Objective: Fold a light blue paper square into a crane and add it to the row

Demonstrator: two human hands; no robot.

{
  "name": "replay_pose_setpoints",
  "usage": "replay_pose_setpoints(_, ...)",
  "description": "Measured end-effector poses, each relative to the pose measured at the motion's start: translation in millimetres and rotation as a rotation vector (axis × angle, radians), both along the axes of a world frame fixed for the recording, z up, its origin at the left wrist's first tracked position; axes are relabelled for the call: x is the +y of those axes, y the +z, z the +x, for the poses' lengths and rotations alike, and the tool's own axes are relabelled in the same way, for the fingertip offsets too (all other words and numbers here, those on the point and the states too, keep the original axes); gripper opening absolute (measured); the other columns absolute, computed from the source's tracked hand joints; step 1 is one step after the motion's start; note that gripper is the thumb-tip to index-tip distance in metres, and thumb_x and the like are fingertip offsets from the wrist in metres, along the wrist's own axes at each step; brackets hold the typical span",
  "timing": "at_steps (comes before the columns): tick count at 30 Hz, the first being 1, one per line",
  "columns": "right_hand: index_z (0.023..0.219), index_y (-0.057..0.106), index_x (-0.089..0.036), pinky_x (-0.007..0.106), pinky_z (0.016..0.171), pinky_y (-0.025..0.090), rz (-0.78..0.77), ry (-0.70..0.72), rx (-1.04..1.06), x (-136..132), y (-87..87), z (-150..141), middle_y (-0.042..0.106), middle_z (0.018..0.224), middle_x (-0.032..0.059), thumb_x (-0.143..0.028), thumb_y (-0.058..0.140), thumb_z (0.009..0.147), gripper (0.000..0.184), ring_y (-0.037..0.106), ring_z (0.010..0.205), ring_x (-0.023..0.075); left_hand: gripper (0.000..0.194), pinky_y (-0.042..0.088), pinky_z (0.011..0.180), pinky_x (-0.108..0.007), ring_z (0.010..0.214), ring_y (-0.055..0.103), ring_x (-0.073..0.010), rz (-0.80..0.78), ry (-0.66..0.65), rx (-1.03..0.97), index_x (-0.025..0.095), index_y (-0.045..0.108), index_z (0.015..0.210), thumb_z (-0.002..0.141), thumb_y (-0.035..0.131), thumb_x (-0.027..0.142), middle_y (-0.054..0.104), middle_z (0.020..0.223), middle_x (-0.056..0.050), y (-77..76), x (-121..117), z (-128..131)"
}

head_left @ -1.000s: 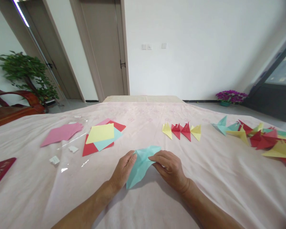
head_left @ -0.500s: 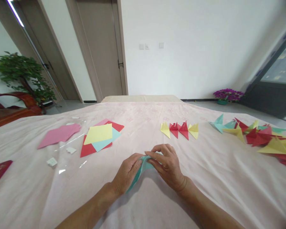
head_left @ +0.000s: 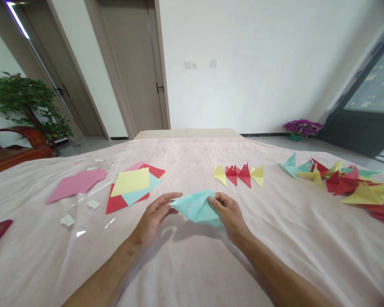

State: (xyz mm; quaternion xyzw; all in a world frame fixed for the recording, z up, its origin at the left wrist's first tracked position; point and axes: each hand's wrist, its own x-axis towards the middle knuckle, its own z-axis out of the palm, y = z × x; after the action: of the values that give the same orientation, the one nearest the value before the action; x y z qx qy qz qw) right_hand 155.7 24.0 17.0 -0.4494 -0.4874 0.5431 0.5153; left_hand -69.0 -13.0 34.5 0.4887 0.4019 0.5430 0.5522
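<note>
Where half a second ago the turquoise paper point(head_left: 196, 207) was bunched and mostly hidden between both hands, it now shows a broad, creased face, held up just above the desk point(head_left: 185, 268) in front of the person. That looks like a turn and a change of grip, with folding still in hand. It is thin, matte and softly rumpled, narrowing to a point on the left. The right hand point(head_left: 230, 215) has its fingers clamped on the paper's other end, thumb laid across the face. The left hand point(head_left: 149, 221) has its fingers parted around the point; whether they touch it, I cannot tell. Farther out, flat red, blue and yellow sheets point(head_left: 131, 182) overlap beside smooth pink sheets point(head_left: 78, 185) and glossy clear film. Opposite are a row of crisp, sharp-winged folded pieces point(head_left: 245, 175) and a jumbled, spiky heap point(head_left: 344, 184). Wrinkled pale cloth covers the desk.
</note>
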Motion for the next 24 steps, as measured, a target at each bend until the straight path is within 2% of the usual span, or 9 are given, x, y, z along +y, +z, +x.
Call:
replay_pose_setpoints(4, 0.073, 0.057, -0.018, 0.021, 0.048, 0.030, -0.108, 0.059, 0.061, -2, 0.8, -4, 0.053, 0.057, -0.0053, -0.052, 0.078, 0.066, 0.041, 0.042, 0.049, 0.0088, 0.041, 0.049, 0.089, -0.035, 0.104, 0.061, -0.0250, -0.003, -0.078, 0.038, 0.025, 0.070, 0.112, 0.073, 0.077, 0.036, 0.067, 0.119, -0.008, 3.7, -3, 0)
replay_pose_setpoints(7, 0.072, 0.055, -0.017, 0.021, 0.048, 0.030, -0.141, 0.103, 0.080, -5, 0.0, -7, 0.053, 0.057, -0.0053, -0.052, 0.080, 0.064, 0.043, 0.042, 0.049, 0.0084, 0.037, 0.050, 0.086, -0.033, 0.109, 0.058, -0.0267, 0.052, -0.137, 0.026, 0.023, 0.072, 0.105, 0.070, 0.081, 0.032, 0.060, 0.127, -0.009, 3.2, -4, 2)
replay_pose_setpoints(10, 0.072, 0.055, -0.017, 0.020, 0.048, 0.030, -0.174, 0.148, 0.097, -5, -2.1, -9, 0.055, 0.058, -0.0045, -0.053, 0.080, 0.063, 0.045, 0.042, 0.050, 0.0083, 0.034, 0.051, 0.079, -0.030, 0.099, 0.060, -0.0233, 0.080, -0.153, 0.039, 0.020, 0.072, 0.097, 0.067, 0.083, 0.032, 0.056, 0.129, -0.011, 0.2, -1, 0)
replay_pose_setpoints(13, 0.073, 0.056, -0.016, 0.020, 0.048, 0.031, -0.190, 0.173, 0.106, -4, -4.1, -10, 0.057, 0.058, -0.0037, -0.053, 0.082, 0.062, 0.046, 0.044, 0.050, 0.0083, 0.027, 0.051, 0.080, -0.030, 0.097, 0.060, -0.0217, 0.121, -0.160, 0.060, 0.018, 0.072, 0.085, 0.064, 0.086, 0.029, 0.054, 0.127, -0.011, -2.8, 2, -4)
replay_pose_setpoints(18, 0.073, 0.058, -0.015, 0.020, 0.049, 0.033, -0.185, 0.214, 0.109, -4, -6.3, -10, 0.058, 0.059, -0.0033, -0.052, 0.083, 0.062, 0.046, 0.045, 0.050, 0.0079, 0.019, 0.051, 0.087, -0.035, 0.106, 0.058, -0.0251, 0.169, -0.106, 0.060, 0.016, 0.069, 0.070, 0.067, 0.084, 0.027, 0.053, 0.125, -0.011, -3.5, 2, -5)
replay_pose_setpoints(24, 0.073, 0.059, -0.016, 0.020, 0.049, 0.034, -0.190, 0.275, 0.140, -7, -6.7, -13, 0.060, 0.062, -0.0030, -0.048, 0.085, 0.061, 0.043, 0.047, 0.051, 0.0079, 0.023, 0.049, 0.089, -0.034, 0.109, 0.058, -0.0260, 0.102, -0.044, -0.053, 0.016, 0.065, 0.069, 0.070, 0.082, 0.032, 0.053, 0.123, -0.009, -11.2, 4, 5)
